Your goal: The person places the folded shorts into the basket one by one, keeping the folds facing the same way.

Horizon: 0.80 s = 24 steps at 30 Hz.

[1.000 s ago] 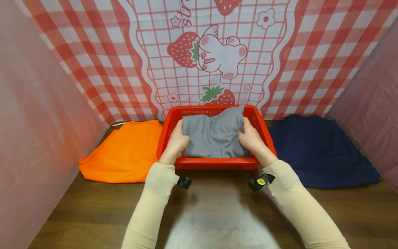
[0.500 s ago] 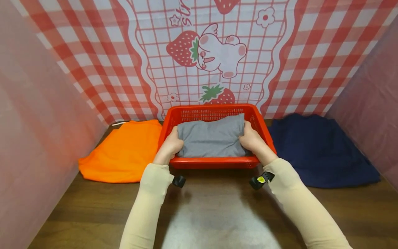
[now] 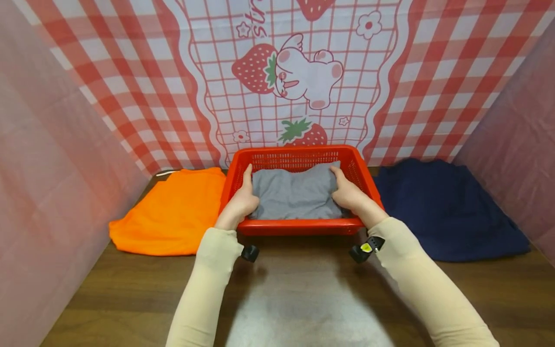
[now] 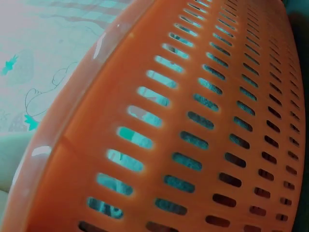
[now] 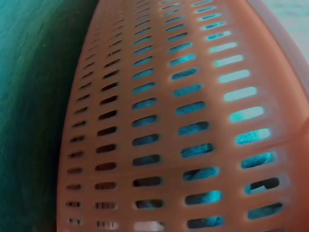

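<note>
A folded grey cloth [image 3: 297, 193] lies inside the red plastic basket [image 3: 303, 225]. At the cloth's left edge is my left hand [image 3: 244, 200], reaching over the front rim with one finger straightened along that side. My right hand [image 3: 348, 193] is at the opposite edge, a finger extended against the upper right corner of the cloth. The lower fingers of both hands are hidden. Both wrist views show mainly the slotted basket wall [image 4: 193, 116], with bits of cloth behind the slots; neither shows fingers clearly.
An orange cloth [image 3: 173, 212] with a white cord lies flat left of the basket. To the right lies a navy cloth [image 3: 446, 212]. A checked strawberry-print sheet [image 3: 282, 72] hangs behind. The wooden table [image 3: 299, 294] extends in front.
The grey cloth has gone down into the basket and flattened. My left hand moved slightly left. Fingers that held the cloth's edges have straightened on both hands.
</note>
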Each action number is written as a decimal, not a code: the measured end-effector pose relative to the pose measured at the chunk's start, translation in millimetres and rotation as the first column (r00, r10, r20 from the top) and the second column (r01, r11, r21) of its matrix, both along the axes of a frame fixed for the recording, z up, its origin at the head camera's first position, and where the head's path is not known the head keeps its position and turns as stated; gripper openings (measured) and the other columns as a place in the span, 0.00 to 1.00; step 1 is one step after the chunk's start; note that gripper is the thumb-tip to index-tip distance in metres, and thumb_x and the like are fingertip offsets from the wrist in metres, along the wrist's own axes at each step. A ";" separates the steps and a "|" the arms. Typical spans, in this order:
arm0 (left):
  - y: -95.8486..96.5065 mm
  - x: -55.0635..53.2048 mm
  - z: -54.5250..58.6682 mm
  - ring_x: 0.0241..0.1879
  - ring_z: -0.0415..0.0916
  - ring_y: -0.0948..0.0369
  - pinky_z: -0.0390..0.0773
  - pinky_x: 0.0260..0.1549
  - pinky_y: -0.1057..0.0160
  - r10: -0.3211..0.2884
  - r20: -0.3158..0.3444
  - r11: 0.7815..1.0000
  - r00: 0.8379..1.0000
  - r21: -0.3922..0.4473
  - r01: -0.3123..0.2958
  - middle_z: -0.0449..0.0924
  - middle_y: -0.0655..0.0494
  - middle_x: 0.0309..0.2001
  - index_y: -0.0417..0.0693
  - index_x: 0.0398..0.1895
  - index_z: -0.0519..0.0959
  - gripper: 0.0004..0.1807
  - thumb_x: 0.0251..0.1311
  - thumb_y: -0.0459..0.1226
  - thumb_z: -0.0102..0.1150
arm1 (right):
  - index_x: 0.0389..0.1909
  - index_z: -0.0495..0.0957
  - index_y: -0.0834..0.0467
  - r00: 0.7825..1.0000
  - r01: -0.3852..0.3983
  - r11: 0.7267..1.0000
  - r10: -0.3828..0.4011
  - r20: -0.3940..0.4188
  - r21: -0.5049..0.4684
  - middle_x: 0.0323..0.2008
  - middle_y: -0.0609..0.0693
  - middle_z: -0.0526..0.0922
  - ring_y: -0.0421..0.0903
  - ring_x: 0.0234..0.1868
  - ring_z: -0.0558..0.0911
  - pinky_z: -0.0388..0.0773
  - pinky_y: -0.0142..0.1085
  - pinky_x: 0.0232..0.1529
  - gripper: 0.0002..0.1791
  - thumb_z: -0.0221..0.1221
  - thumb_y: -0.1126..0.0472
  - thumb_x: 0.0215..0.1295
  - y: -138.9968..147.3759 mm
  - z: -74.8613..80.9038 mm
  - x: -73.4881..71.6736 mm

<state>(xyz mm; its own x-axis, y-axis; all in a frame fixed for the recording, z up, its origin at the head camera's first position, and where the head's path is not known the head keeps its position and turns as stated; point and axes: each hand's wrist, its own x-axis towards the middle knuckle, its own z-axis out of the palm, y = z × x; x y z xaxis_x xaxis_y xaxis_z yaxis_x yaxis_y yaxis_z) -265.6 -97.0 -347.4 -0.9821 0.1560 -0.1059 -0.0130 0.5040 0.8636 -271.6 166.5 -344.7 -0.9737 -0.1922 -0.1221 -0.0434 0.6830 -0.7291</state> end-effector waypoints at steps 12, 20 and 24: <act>0.9 3.4 0.7 0.18 0.56 0.56 0.62 0.20 0.64 0.006 -0.141 0.997 0.990 0.079 0.006 0.69 0.41 0.50 0.64 0.67 0.51 0.41 0.51 0.21 0.39 | 0.60 0.58 0.50 0.953 0.073 0.997 -0.075 -0.295 -0.018 0.34 0.64 0.74 0.54 0.26 0.69 0.65 0.41 0.31 0.27 0.43 0.72 0.60 -5.3 1.0 -3.2; -0.5 1.9 1.3 0.14 0.43 0.60 0.52 0.16 0.65 0.007 -0.109 0.999 0.994 0.044 -0.002 0.66 0.46 0.27 0.60 0.69 0.45 0.42 0.52 0.21 0.39 | 0.62 0.49 0.54 0.983 0.020 0.998 -0.008 -0.185 0.058 0.21 0.56 0.64 0.48 0.19 0.61 0.60 0.38 0.26 0.30 0.42 0.73 0.59 -4.9 -1.0 -6.5; 0.9 -0.6 -2.9 0.14 0.46 0.59 0.54 0.16 0.65 -0.002 -0.024 1.000 1.000 -0.008 0.002 0.65 0.48 0.25 0.54 0.70 0.43 0.43 0.50 0.20 0.38 | 0.65 0.44 0.57 0.999 -0.010 0.992 0.016 -0.050 0.122 0.23 0.57 0.66 0.49 0.21 0.64 0.62 0.38 0.27 0.35 0.42 0.74 0.56 -3.5 -4.5 -7.0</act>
